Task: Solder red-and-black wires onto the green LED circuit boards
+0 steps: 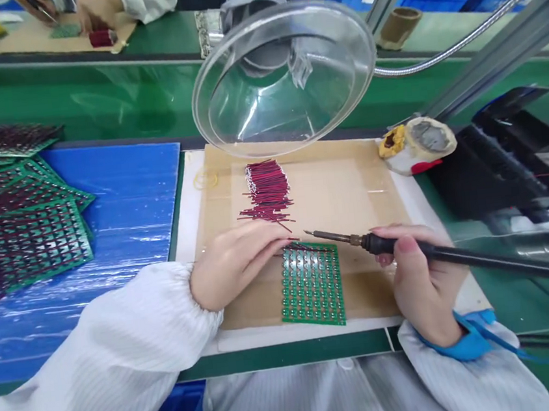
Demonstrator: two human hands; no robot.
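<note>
My right hand (424,278) grips a soldering iron (391,244), its tip pointing left, above the upper right of a green circuit board panel (311,286). Short dark wires lie along the panel's top edge; the rest shows rows of bare pads. My left hand (243,258) reaches over the panel's upper left corner, fingers pressed together, with a short red wire (294,239) poking out at the fingertips. Just beyond it lies a pile of dark red and black wires (270,186). Panel and wires rest on a brown cardboard sheet (341,185).
Wired panels (43,246) are stacked on a blue sheet (136,200) at left. A clear fume hood (285,80) hangs over the work. At right stand a white container (404,160) with a yellow sponge and a black holder (477,171). Another person's hands (97,11) work across the bench.
</note>
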